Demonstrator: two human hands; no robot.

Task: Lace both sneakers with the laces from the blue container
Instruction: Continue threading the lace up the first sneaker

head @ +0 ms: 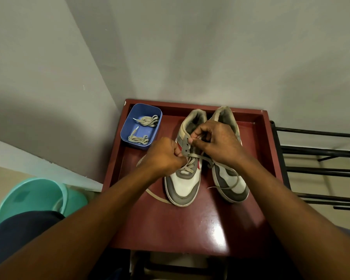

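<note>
On the glossy dark-red table point(190, 225): left hand point(166, 156) and right hand point(216, 140) each pinch a flat beige lace point(187, 168) at the eyelets of the left white-and-grey leather sneaker point(183, 188). The matching right sneaker point(230, 184) sits just beside it. Far-left corner: blue plastic container point(127, 126), two bundled laces point(148, 120) inside.

The right grip point(214, 142) covers the left sneaker's point(182, 184) tongue and upper eyelets, and the right sneaker's point(235, 194) middle, so its lacing cannot be told. The left grip point(164, 156) hides where it pinches the lace point(157, 196), which slips under the left sneaker's toe. The picture's edge cuts the rack point(321, 150). A leg point(18, 229) hides part of the bucket point(28, 195).
</note>
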